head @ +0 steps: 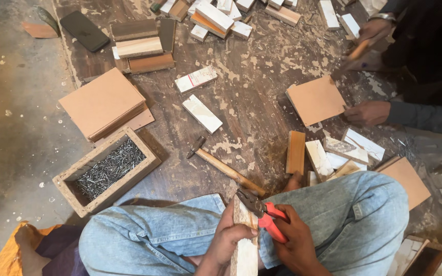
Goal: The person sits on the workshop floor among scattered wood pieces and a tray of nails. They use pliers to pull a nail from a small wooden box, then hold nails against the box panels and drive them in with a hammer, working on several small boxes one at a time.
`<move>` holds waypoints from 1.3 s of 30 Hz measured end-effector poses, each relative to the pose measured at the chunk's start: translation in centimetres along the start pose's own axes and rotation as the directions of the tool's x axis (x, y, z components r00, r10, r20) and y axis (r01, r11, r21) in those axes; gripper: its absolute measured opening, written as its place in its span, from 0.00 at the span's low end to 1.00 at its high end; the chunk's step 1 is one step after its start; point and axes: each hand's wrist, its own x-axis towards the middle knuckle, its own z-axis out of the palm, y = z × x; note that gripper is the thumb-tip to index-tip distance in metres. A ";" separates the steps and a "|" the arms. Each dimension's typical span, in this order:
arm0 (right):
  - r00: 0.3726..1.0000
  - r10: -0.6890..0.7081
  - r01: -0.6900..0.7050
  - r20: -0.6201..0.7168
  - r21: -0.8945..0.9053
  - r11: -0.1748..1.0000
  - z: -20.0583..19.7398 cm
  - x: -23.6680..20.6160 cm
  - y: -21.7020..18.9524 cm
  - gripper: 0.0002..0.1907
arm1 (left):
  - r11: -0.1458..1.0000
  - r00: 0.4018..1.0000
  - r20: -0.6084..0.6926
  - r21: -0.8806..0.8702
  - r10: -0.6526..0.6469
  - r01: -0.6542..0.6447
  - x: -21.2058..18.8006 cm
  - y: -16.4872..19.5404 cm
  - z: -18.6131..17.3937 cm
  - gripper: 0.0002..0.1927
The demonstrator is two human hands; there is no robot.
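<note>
We are gripping a pale narrow wooden board (245, 240) upright over our lap in our left hand (227, 240) | right hand (295, 240) is clenching red-handled pliers (262, 212), jaws touching the board's top edge

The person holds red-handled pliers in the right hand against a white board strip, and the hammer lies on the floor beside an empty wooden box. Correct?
Not quite: the head view shows the wooden box full of nails, not empty. The right hand does hold the red-handled pliers against the board strip, and the hammer lies on the floor.
</note>
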 end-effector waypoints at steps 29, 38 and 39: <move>0.976 0.158 -0.206 0.149 0.410 0.889 -0.1 -0.6 0.8 0.21 | 0.991 0.998 -0.064 -0.133 0.011 -0.019 0.2 -1.5 -0.1 0.40; 0.934 0.342 -0.150 -0.099 0.762 0.630 -1.3 0.1 7.3 0.12 | 0.945 0.857 -0.513 -0.259 0.040 -0.199 1.2 -0.7 -6.5 0.27; 0.951 0.309 -0.188 -0.004 0.786 0.590 -2.3 0.1 7.8 0.15 | 0.961 0.859 -0.507 -0.191 0.076 -0.198 1.4 -0.4 -7.2 0.27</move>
